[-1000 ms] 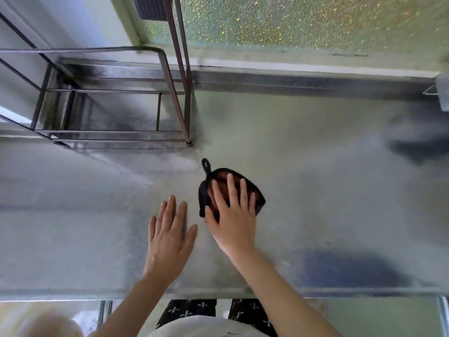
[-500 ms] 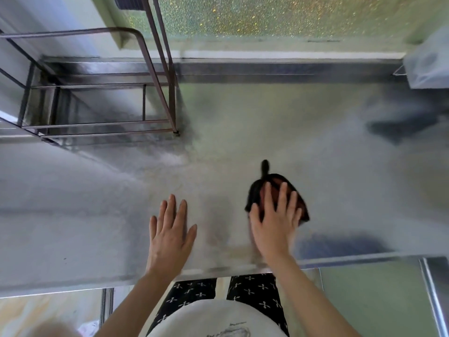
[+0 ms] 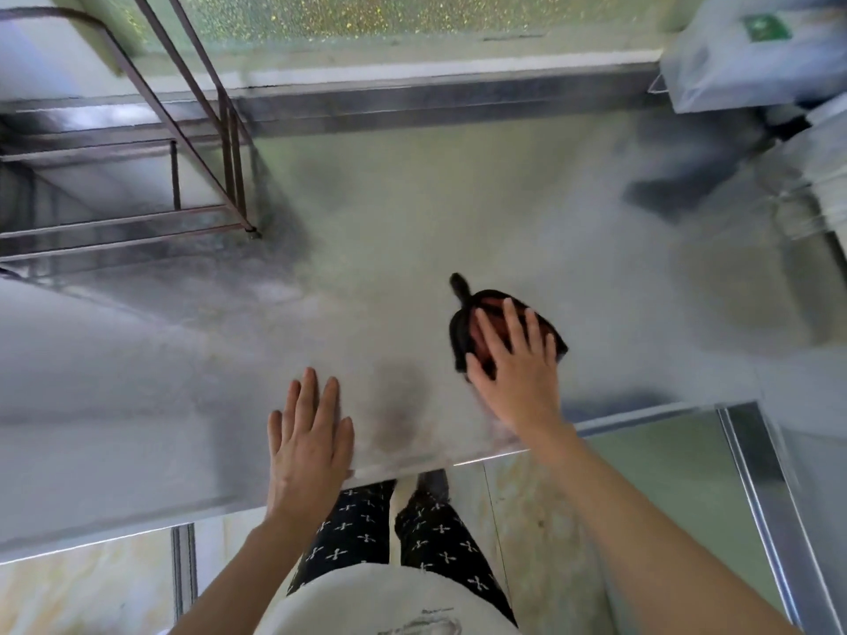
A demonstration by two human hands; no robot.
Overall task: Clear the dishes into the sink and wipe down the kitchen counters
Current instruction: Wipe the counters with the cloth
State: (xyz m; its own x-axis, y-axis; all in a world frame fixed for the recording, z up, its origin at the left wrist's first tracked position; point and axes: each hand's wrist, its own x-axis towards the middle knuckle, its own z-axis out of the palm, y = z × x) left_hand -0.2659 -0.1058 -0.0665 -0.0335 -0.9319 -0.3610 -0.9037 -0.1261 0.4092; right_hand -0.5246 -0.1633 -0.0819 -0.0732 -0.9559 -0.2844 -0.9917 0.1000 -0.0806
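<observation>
Since a second ago the right hand (image 3: 518, 373) and the dark cloth with a reddish middle and black edging (image 3: 490, 307) have slid rightward along the brushed stainless-steel counter (image 3: 412, 199). They have gone from just below the foot of the brown metal wire rack (image 3: 231, 167) to a spot right of centre, well apart from it. The right hand lies flat on the cloth, fingers straight and slightly spread, palm pressing it onto the metal. The cloth's small black loop sticks out toward the upper left, past the fingertips. The left hand (image 3: 309, 437) rests palm-down on the counter in the lower middle of the frame, fingers straight and close together, holding nothing; its heel sits at the counter's front edge. A darker smear shows on the metal between the two hands.

At the upper left the rack stands on the counter against the back wall. A pale translucent plastic bag with a green label (image 3: 724, 61) sits at the upper right, blurred. Speckled frosted glass (image 3: 366, 11) runs along the top. Black trousers with small white crosses (image 3: 357, 533) show below the counter edge.
</observation>
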